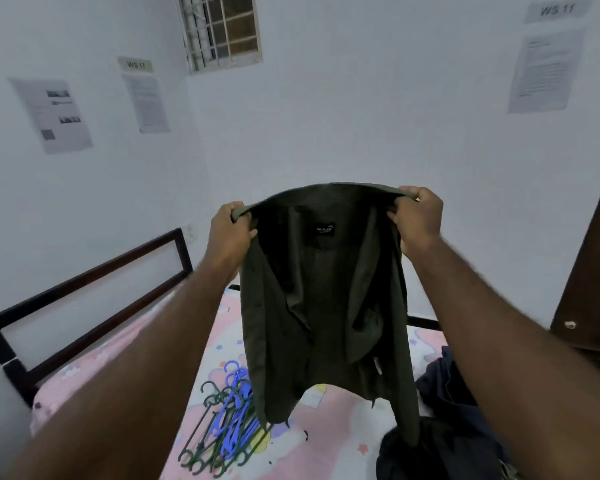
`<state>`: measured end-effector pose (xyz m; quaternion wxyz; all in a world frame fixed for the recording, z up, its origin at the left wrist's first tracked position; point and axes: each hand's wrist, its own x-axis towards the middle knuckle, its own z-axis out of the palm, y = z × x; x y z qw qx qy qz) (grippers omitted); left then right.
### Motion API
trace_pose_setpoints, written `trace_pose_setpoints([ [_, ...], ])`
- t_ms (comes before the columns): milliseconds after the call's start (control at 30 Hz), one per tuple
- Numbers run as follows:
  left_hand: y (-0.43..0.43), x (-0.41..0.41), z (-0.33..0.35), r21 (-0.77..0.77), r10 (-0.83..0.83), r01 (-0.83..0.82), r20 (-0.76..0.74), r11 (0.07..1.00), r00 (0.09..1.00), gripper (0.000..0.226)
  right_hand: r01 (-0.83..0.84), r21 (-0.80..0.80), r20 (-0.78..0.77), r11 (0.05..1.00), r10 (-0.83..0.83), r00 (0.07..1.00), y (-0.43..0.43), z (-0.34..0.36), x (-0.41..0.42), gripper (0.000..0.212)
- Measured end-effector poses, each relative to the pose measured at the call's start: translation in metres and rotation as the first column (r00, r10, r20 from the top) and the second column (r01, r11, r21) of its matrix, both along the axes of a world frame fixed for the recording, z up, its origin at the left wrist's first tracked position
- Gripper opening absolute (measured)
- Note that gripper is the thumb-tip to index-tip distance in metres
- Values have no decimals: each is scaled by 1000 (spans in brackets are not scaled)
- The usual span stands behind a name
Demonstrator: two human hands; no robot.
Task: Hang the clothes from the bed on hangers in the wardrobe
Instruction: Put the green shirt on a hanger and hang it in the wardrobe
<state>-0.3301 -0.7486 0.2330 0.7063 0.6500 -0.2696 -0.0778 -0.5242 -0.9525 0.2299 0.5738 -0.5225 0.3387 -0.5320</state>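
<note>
Early days: left hand and right hand each pinch the green shirt by its shoulders; hangers lie unused below the fingers, dark clothes still wait.

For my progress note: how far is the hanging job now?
Done: nothing visibly hung. In hand: the left hand and right hand grip the green shirt by its shoulders, no hanger inside. Left: the hangers lie on the bed beside dark clothes waiting.
</note>
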Motion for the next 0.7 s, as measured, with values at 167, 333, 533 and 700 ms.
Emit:
trace_pose_setpoints([
  [167,69,-15,2,33,-90,87,94,996,992,31,90,32,84,995,-92,992,72,3,-17,20],
  [333,140,-33,-33,220,-107,64,189,973,976,45,144,36,-13,989,-144,990,142,-25,-35,19],
  [533,180,-43,-47,284,-103,30,246,958,964,53,223,-95,-139,970,-235,962,187,-27,-48,11],
  [700,186,-42,-42,316,-110,10,302,949,947,55,220,-199,-224,955,-263,938,195,-26,-50,10],
])
